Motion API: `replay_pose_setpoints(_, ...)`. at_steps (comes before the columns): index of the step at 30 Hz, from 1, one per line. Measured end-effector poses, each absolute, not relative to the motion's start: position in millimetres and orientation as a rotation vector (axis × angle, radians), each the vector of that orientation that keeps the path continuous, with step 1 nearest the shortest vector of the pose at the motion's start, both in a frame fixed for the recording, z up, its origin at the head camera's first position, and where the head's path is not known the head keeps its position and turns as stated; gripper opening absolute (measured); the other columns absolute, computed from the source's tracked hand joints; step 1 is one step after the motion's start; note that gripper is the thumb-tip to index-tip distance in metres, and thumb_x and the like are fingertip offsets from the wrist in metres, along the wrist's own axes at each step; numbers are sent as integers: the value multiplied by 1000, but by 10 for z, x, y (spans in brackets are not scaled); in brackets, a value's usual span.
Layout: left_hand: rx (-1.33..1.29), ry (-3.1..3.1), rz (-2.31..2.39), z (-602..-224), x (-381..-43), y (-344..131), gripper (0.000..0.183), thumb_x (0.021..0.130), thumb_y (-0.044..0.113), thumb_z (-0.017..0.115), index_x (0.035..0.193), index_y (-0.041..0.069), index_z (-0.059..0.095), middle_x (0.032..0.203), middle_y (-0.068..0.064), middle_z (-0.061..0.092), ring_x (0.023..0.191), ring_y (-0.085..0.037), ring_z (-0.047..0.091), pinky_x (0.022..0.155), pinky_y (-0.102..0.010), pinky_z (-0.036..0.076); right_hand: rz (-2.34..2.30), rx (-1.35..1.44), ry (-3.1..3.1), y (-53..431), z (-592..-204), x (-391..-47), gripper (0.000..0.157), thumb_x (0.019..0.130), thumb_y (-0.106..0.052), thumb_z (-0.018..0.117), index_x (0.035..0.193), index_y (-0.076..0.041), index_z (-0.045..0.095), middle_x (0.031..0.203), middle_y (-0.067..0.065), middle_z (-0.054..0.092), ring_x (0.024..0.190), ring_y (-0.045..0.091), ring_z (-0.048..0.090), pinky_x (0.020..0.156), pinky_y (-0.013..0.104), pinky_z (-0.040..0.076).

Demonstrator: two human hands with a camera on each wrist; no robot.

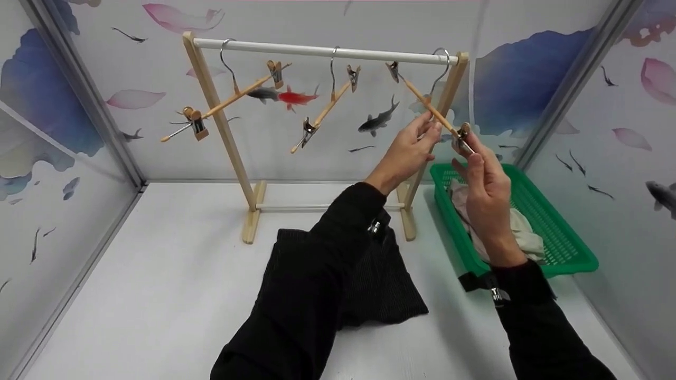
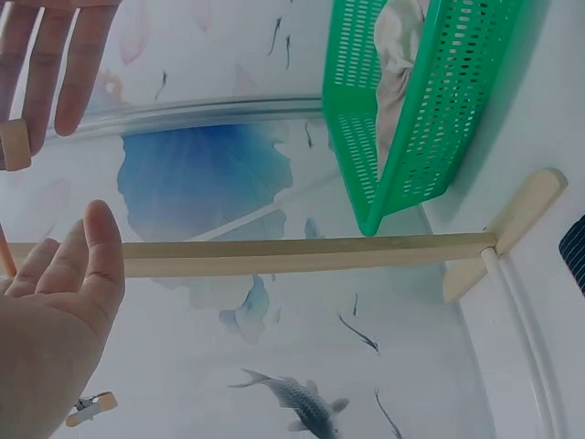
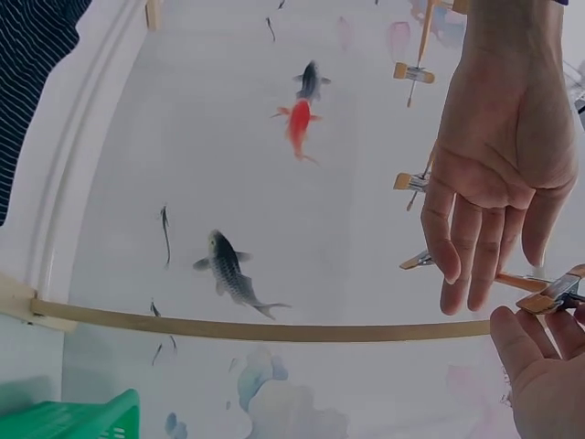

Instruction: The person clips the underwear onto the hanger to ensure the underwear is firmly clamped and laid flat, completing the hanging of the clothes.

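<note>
A wooden clip hanger point(image 1: 430, 108) hangs by its metal hook near the right end of the rack's white rail. At its near end, my right hand point(image 1: 488, 195) pinches a clip point(image 1: 461, 136) between thumb and fingers. My left hand point(image 1: 405, 153) is at the middle of the hanger's bar, fingers fairly straight and fingertips partly behind it; the right wrist view shows its thumb point(image 3: 547, 233) apart from the fingers. The hanger's far clip point(image 1: 392, 71) is free of both hands. Dark striped cloth point(image 1: 380, 279) lies on the table below, partly hidden by my left sleeve.
Two more clip hangers point(image 1: 237, 98) hang to the left on the wooden rack point(image 1: 224, 121). A green basket point(image 1: 573, 248) holding pale cloth point(image 1: 525, 237) stands on the right of the white table point(image 1: 158, 274). Printed panels close in the back and sides.
</note>
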State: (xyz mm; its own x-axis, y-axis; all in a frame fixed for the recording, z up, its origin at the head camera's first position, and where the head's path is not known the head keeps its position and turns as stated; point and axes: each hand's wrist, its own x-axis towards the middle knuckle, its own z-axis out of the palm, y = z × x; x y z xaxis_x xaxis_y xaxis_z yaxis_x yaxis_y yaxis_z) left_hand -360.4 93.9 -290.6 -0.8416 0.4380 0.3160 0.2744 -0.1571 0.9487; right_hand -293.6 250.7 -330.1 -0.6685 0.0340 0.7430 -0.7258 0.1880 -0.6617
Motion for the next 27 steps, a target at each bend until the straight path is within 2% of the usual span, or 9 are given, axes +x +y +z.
replay_pose_setpoints(5,873,1951,2172,-2848,-3595,870,55,110,26,44,161,12,27,153,-8,46,129,-13,54,91,-28,52,1480,680,-1832,2457,-3262,-2907,41,111,-12,38,151,-10,48,145,14,52,131,31,54,102,38,47)
replay_pose_setpoints(13,902,1978,2104,-2821,-3563,785,54,110,27,44,161,13,29,151,-7,48,130,-12,54,91,-30,53,1401,672,-1837,2394,-3293,-2852,43,110,-4,38,152,-7,45,142,15,52,131,30,54,101,39,49)
replay_pose_setpoints(21,925,1967,2127,-2975,-3485,682,49,110,27,46,154,7,42,145,-6,55,126,-14,57,92,-31,54,1466,723,-1773,2385,-3449,-2729,43,109,1,37,150,-1,46,144,21,50,131,33,54,103,37,47)
replay_pose_setpoints(27,901,1944,2149,-3169,-3443,605,44,109,26,48,149,6,49,142,-14,56,122,-13,59,92,-32,54,1582,772,-1724,2396,-3617,-2648,43,108,6,33,149,2,47,148,25,47,132,36,53,103,38,45)
